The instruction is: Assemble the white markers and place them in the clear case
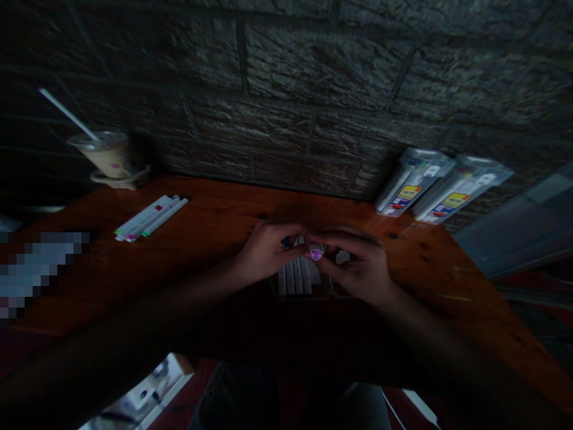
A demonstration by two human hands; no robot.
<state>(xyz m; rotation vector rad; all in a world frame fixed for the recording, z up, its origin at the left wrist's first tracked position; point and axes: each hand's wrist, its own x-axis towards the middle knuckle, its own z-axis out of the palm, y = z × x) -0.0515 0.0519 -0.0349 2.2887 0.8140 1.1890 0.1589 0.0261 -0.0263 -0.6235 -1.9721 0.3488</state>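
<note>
Between my two hands, over the middle of the table's front part, is a white marker with a purple end pointing at me. My right hand pinches it from the right with thumb and fingers. From the left, my left hand closes its thumb and fingertips at the marker's side; the exact contact is dim. Under the hands, several white markers lie side by side in what looks like a clear plastic case. My hands hide part of the case.
A small group of white markers lies on the wooden table to the left. Behind it stands a drink cup with a straw in a carton holder. Two clear marker cases stand against the stone wall at right.
</note>
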